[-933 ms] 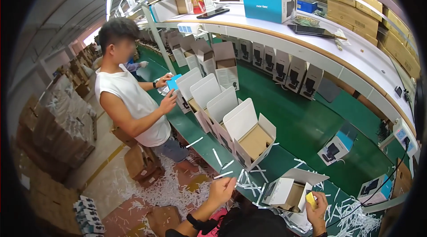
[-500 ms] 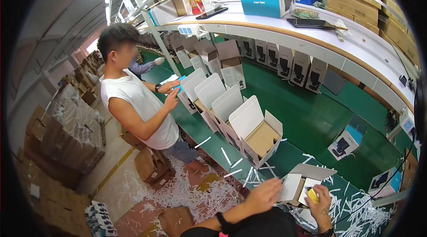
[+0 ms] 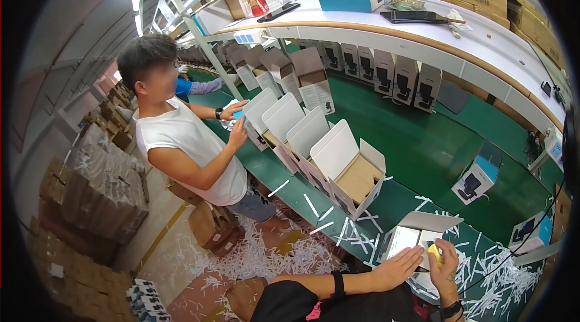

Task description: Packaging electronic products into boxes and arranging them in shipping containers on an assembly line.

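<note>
My left hand [image 3: 396, 267] lies flat, fingers together, against the near side of a small open white carton [image 3: 417, 238] at the front of the green belt [image 3: 435, 153]. My right hand [image 3: 444, 264] sits at the carton's right side and pinches a small yellow object [image 3: 434, 253] over its opening. The carton's lid flap [image 3: 432, 222] stands up behind both hands. A black band is on my left wrist and a watch on the right.
A row of open white cartons [image 3: 347, 168] runs along the belt to the left. A person in a white sleeveless shirt [image 3: 190, 153] handles one at the far end. Loose white strips [image 3: 362, 225] litter the belt and floor. Closed printed boxes [image 3: 477, 177] stand on the right.
My left hand has moved right along the belt's edge onto the small carton. The view has swung so the carton sits nearer the middle. The right hand keeps the yellow object.
</note>
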A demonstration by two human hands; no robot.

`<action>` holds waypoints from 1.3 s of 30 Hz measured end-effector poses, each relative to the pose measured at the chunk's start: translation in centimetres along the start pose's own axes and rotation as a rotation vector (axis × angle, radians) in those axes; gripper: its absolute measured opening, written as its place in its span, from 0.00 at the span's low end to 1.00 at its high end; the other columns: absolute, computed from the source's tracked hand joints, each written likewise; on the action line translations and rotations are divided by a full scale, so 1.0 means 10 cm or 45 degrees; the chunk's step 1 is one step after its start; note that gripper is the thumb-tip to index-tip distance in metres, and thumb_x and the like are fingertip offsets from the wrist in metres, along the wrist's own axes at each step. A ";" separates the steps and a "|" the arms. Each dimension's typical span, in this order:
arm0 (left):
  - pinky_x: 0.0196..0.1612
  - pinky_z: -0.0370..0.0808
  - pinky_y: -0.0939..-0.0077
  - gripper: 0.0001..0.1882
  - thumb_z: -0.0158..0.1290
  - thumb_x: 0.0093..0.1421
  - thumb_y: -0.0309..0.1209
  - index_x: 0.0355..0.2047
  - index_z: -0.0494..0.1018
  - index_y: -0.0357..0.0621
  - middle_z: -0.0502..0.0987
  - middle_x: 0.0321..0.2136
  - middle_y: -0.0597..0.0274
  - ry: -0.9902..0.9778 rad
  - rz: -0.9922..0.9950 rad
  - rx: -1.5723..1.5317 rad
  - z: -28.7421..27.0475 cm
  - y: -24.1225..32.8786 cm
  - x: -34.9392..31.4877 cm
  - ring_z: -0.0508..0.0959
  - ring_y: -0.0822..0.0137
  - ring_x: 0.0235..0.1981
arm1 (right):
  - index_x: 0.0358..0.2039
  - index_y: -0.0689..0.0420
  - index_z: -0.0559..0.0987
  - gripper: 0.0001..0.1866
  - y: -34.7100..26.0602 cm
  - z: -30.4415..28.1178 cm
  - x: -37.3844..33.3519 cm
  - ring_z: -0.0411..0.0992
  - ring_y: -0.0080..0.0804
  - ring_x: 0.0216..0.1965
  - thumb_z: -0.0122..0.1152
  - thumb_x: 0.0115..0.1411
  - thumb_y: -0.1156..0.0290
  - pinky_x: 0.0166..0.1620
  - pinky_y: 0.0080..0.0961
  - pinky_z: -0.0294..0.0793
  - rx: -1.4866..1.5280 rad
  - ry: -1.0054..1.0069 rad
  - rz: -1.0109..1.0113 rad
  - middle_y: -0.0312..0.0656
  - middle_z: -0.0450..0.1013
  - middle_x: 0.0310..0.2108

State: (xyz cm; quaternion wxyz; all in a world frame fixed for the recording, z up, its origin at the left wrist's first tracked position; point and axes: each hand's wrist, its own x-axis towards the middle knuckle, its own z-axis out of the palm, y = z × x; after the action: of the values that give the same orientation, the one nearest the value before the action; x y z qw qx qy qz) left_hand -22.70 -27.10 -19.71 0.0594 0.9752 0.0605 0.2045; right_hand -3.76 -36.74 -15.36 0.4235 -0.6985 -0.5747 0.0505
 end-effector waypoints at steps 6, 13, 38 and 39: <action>0.70 0.60 0.57 0.29 0.49 0.59 0.32 0.58 0.69 0.25 0.71 0.60 0.40 0.173 -0.030 -0.140 -0.01 0.10 0.00 0.69 0.47 0.65 | 0.45 0.59 0.80 0.16 -0.36 0.02 0.18 0.78 0.48 0.40 0.66 0.53 0.77 0.42 0.35 0.79 0.097 -0.078 -0.040 0.50 0.76 0.41; 0.65 0.67 0.51 0.24 0.49 0.56 0.30 0.49 0.74 0.25 0.76 0.48 0.37 0.033 -0.015 -0.235 0.23 -0.10 -0.06 0.76 0.42 0.54 | 0.47 0.43 0.85 0.16 -0.26 0.33 0.48 0.75 0.45 0.28 0.63 0.57 0.66 0.31 0.39 0.77 -0.239 -0.423 -0.177 0.46 0.74 0.30; 0.49 0.78 0.66 0.15 0.54 0.53 0.27 0.40 0.81 0.35 0.80 0.36 0.54 0.260 0.272 -0.280 -0.10 -0.31 0.03 0.82 0.57 0.39 | 0.45 0.53 0.82 0.13 -0.34 0.68 0.54 0.78 0.45 0.32 0.63 0.60 0.67 0.37 0.39 0.80 0.119 -0.352 0.073 0.43 0.74 0.37; 0.46 0.78 0.67 0.14 0.55 0.53 0.26 0.40 0.81 0.36 0.81 0.35 0.55 0.262 0.271 -0.276 -0.09 -0.32 0.03 0.82 0.58 0.38 | 0.45 0.52 0.82 0.14 -0.35 0.68 0.55 0.78 0.45 0.31 0.64 0.60 0.66 0.36 0.40 0.80 0.053 -0.353 0.015 0.43 0.74 0.37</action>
State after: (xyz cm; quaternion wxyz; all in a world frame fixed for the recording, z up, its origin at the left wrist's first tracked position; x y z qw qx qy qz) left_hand -23.11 -23.85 -19.21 0.1355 0.9379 -0.0598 0.3136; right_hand -8.36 -28.55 -15.14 0.3542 -0.6792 -0.6224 0.1609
